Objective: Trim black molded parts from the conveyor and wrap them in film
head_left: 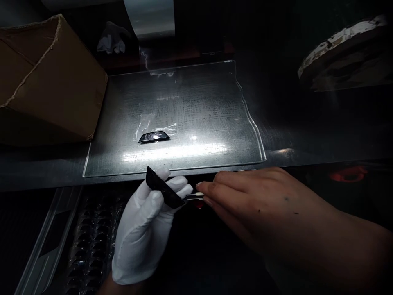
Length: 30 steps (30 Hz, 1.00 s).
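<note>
My left hand point(143, 229), in a white glove, grips a dark, elongated part point(164, 189) between thumb and fingers, just in front of the glass sheet. Bare, my right hand point(245, 200) pinches a thin tool point(195, 196) with a pale handle and a metal tip. That tip meets or lies very near the lower right end of the dark part; exact contact is hard to tell. A similar shiny black part point(154, 136) rests on clear plastic film point(172, 128) on the glass sheet point(199, 98).
An open cardboard box point(61, 86) stands at the left. Below it, a tray point(89, 246) holds several dark parts in rows. White crumpled material point(112, 39) lies at the back. A red object point(348, 174) is at the right.
</note>
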Motion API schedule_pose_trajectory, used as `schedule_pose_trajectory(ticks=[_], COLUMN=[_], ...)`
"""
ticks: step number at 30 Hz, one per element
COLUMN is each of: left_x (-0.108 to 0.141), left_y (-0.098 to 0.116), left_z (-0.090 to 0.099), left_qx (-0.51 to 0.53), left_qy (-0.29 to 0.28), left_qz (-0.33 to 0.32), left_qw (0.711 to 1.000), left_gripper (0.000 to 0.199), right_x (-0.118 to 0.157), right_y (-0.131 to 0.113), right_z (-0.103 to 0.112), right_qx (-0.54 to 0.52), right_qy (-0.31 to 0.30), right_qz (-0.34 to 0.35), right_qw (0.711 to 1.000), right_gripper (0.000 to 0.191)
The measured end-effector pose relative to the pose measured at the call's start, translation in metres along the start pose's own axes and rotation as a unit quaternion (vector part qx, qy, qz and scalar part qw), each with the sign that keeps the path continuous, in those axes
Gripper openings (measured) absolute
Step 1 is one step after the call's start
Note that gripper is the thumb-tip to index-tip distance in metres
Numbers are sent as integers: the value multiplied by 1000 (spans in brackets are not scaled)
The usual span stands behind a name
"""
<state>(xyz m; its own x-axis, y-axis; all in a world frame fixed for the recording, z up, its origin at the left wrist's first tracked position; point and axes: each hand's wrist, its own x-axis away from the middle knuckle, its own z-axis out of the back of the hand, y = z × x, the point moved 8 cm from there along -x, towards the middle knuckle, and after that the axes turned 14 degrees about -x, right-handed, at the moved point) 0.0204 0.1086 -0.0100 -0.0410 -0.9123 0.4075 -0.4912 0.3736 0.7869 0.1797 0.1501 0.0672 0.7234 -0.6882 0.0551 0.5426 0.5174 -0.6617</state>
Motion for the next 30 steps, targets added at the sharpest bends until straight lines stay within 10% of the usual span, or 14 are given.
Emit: schedule_pose_trajectory(ticks=[14,30], left_x=[2,8], left_y=[1,10], left_z=[2,-9], left_qx=[-32,-29], left_qy=[23,-43], left_qz=[10,-99], left_qw=[999,994], left_gripper=[24,25], right_x=[5,33], right_y=[1,24], right_z=[-2,17], right_qx=[-9,-136], right_qy=[-17,100], right_qz=[15,29], right_qw=[1000,985], right_gripper=[18,31])
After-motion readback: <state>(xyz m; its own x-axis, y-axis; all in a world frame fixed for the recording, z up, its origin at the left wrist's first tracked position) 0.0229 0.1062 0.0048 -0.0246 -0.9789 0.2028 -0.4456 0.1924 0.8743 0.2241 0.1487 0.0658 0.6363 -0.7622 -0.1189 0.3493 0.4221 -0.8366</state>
